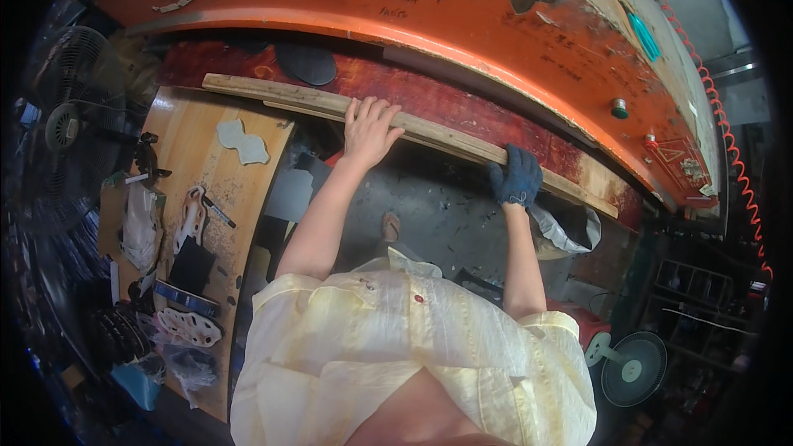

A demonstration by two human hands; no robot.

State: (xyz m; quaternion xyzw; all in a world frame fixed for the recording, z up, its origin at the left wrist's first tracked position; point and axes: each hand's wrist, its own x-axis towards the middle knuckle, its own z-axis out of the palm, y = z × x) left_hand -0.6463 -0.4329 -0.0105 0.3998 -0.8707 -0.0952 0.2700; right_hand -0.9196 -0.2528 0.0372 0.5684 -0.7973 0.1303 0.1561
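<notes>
A long, worn wooden bar [450, 139] runs along the front edge of a red-stained bed [446, 99]. My bare left hand [372, 132] lies across the bar left of its middle, fingers stretched over the top and thumb apart. Farther right, my right hand [516, 176], in a dark blue glove, has its fingers bent over the same bar; its fingertips are partly hard to see. A dark oval piece [306, 64] rests on the red bed beyond my left hand.
Above the bed hangs an orange machine beam [462, 33] with green push buttons. At left a wooden table [256, 120] carries a pale cut-out [242, 142], a marker [219, 213] and patterned pieces. Fans stand at both sides; a red coiled hose [717, 107] hangs right.
</notes>
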